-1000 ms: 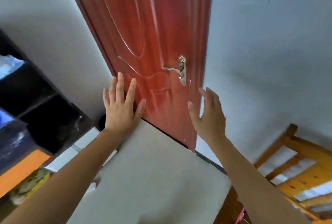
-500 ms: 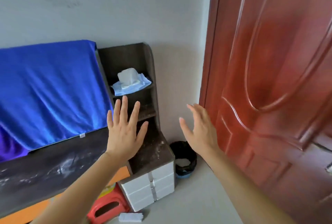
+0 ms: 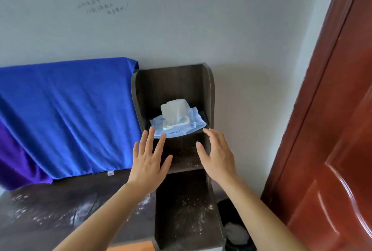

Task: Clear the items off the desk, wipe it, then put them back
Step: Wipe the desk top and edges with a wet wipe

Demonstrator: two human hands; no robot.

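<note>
A light blue pack of wet wipes [image 3: 179, 126] lies on the upper shelf of a dark wooden shelf unit [image 3: 209, 93], with one white wipe sticking up from its lid. The dark desk top [image 3: 50, 208] stretches to the left and is speckled with white dust. My left hand [image 3: 150, 159] is raised with fingers spread, its fingertips just below the pack's left corner. My right hand [image 3: 218, 155] is open to the right of it, fingertips near the pack's right corner. Neither hand holds anything.
A blue cloth [image 3: 66, 114] hangs over something at the back of the desk, with a purple cloth [image 3: 14, 162] at its left. A red-brown door [image 3: 332, 140] stands at the right. A black waste bin [image 3: 235, 228] sits on the floor between desk and door.
The view has swung left from the door to the desk and moved closer. Both open hands now reach up near the wet wipes pack.
</note>
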